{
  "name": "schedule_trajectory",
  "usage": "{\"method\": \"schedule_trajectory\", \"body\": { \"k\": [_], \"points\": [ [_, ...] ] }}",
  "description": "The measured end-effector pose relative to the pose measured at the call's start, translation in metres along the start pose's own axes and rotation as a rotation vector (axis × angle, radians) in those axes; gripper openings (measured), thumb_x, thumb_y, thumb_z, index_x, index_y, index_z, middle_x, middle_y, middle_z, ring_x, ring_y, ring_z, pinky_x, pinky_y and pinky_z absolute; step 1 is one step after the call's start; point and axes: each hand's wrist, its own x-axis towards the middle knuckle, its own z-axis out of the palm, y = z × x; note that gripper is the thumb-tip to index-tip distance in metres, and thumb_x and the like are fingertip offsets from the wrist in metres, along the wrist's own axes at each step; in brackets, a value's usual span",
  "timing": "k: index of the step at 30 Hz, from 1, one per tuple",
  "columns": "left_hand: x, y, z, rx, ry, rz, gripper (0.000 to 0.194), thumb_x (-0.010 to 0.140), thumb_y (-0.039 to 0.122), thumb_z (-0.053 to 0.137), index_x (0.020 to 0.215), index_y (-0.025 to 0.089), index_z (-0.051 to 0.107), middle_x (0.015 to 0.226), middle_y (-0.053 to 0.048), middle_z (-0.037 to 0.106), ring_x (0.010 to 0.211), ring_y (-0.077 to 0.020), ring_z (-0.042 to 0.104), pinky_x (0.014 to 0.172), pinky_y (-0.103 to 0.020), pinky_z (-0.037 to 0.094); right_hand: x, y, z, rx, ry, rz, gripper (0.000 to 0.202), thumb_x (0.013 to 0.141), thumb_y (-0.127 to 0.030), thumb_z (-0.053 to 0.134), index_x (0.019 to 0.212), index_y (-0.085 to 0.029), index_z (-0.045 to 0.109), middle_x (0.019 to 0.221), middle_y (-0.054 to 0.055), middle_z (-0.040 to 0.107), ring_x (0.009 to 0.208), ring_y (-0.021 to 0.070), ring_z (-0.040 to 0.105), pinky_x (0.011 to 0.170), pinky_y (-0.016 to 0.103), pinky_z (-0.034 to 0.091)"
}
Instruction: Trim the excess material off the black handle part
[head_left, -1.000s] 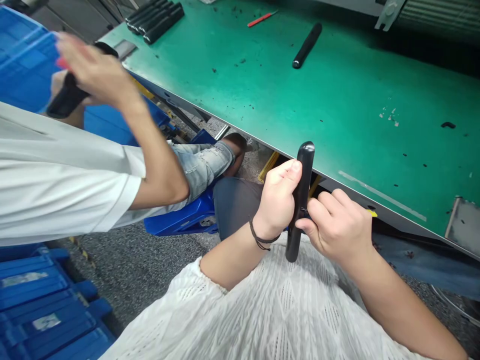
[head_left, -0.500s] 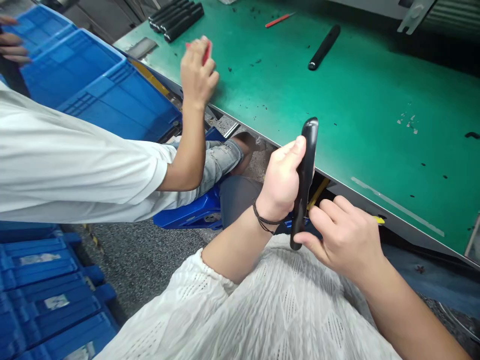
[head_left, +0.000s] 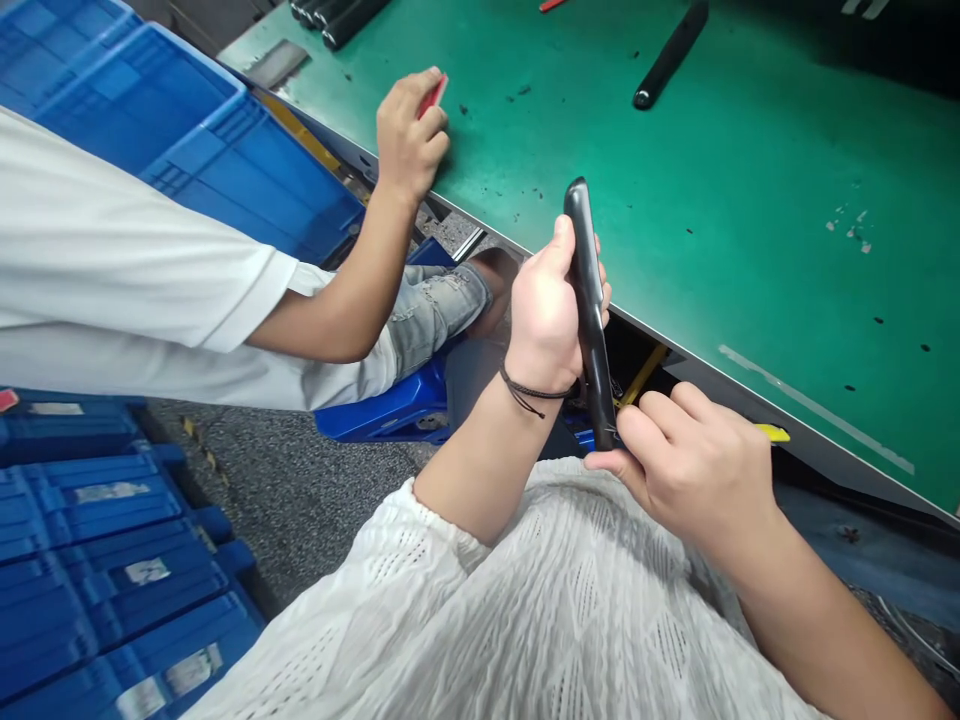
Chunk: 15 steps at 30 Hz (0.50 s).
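A long, glossy black part (head_left: 589, 300) stands nearly upright in front of me, off the table's front edge. My left hand (head_left: 547, 305) is wrapped round its middle, thumb along the near side and fingertips showing behind it. At the part's lower end is my right hand (head_left: 675, 455), its fingers curled and its thumb just under the tip. Something thin shows between the right fingers and the part, too small to make out. Another black part (head_left: 670, 55) lies on the green table (head_left: 750, 230), and several more (head_left: 352, 22) lie together at its far left.
At my left a person in a white shirt (head_left: 135, 260) sits with a hand (head_left: 411, 135) over the table, holding something red. Blue crates (head_left: 247, 170) stand behind that person; more blue crates (head_left: 112, 590) are at the lower left. A red tool (head_left: 551, 5) lies at the top.
The black part has tilted, its top end now leaning left, and both hands still have hold of it or touch it. The view has shifted, and the other person's hand has moved slightly right.
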Motion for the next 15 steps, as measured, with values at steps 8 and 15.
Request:
{"method": "schedule_trajectory", "body": {
  "k": [8, 15],
  "points": [
    [0.015, -0.005, -0.014, -0.056, 0.105, 0.049, 0.054, 0.097, 0.072, 0.055, 0.076, 0.022, 0.053, 0.052, 0.006, 0.039, 0.041, -0.0079, 0.034, 0.041, -0.024, 0.024, 0.004, 0.003, 0.005, -0.073, 0.036, -0.003, 0.048, 0.106, -0.054, 0.056, 0.072, -0.022, 0.05, 0.066, -0.001, 0.045, 0.068, 0.0179, 0.035, 0.059, 0.033, 0.02],
    [0.043, -0.002, -0.04, -0.223, 0.33, 0.034, 0.047, 0.109, 0.053, 0.043, 0.076, 0.019, 0.046, 0.053, 0.008, 0.037, 0.038, -0.0056, 0.03, 0.041, -0.02, 0.023, -0.01, 0.01, 0.036, 0.02, 0.109, 0.131, 0.038, 0.103, -0.045, 0.064, 0.076, -0.021, 0.054, 0.065, -0.002, 0.051, 0.065, 0.0157, 0.044, 0.058, 0.031, 0.026]
  ]
}}
